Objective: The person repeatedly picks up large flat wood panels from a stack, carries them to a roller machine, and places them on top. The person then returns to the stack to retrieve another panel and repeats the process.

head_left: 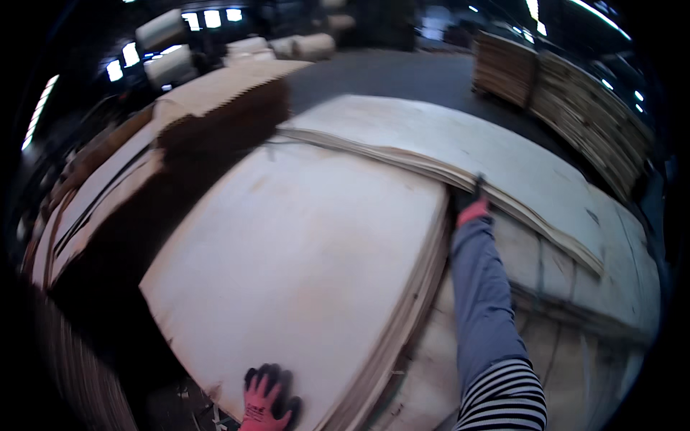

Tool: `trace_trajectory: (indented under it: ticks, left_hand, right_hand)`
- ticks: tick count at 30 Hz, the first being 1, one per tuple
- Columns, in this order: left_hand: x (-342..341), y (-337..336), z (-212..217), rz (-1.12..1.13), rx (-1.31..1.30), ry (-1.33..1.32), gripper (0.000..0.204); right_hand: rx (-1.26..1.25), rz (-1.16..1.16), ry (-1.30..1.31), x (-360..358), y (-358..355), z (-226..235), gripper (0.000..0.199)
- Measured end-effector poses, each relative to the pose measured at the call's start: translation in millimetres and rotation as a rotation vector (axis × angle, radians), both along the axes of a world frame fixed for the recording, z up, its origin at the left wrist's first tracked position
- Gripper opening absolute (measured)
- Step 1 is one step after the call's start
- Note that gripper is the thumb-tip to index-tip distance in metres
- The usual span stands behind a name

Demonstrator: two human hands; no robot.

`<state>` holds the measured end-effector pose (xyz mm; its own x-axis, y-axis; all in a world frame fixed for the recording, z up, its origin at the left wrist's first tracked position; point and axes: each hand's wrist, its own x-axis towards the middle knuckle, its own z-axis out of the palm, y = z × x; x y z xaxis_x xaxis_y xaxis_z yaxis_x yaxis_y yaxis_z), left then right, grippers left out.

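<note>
My left hand point(267, 399), in a pinkish-red glove with black fingertips, lies with fingers spread on the near end of a stack of pale wood veneer sheets point(302, 237). My right arm reaches far forward in a grey-blue sleeve over a striped cuff. At its end, my right hand point(472, 207), gloved the same way, grips the near edge of a second, thinner pile of veneer sheets point(445, 144). A dark thumb shows over the top of that edge; the other fingers are mostly hidden. This pile lies across the far end of the first stack.
Tall veneer stacks point(223, 90) with ragged edges stand at the left, past a dark gap. Lower bundles point(553, 269) with strap lines lie under and right of the second pile. More wood stacks point(575, 93) are at the back right; pale rolls point(313, 47) lie at the back left.
</note>
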<state>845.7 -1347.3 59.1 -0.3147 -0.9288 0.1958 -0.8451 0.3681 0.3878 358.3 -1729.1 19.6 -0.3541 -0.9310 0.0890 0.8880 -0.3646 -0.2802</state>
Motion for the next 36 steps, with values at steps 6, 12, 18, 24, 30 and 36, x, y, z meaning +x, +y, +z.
trace_trajectory:
  ticks: [6, 12, 18, 24, 30, 36]
  left_hand:
    - [9.1, 10.9, -11.9, 0.030, 0.160, -0.022, 0.048]
    - [2.1, 14.3, -12.2, -0.003, 0.129, -0.097, 0.044]
    - [1.0, 11.4, -19.9, 0.062, 0.161, -0.106, 0.046]
    - [-13.7, 3.6, -8.5, 0.038, 0.050, -0.217, 0.051]
    - [-19.7, 3.7, -7.3, 0.018, 0.044, -0.257, 0.050]
    - [-17.4, 4.5, -0.5, -0.021, 0.032, -0.299, 0.046]
  right_hand:
    - [0.263, -0.276, 1.584, -7.8, 121.0, 34.0, 0.056]
    - [1.541, -0.960, 1.795, -268.7, 293.5, 61.6, 0.101]
    - [1.612, -0.504, 1.562, -407.5, 341.9, 36.4, 0.114]
    - [1.430, -0.216, 2.254, -419.2, 321.9, 41.9, 0.076]
    - [1.127, -0.468, 1.470, -413.7, 321.0, 28.5, 0.060]
    - [1.388, -0.584, 1.863, -430.8, 358.9, 6.8, 0.081]
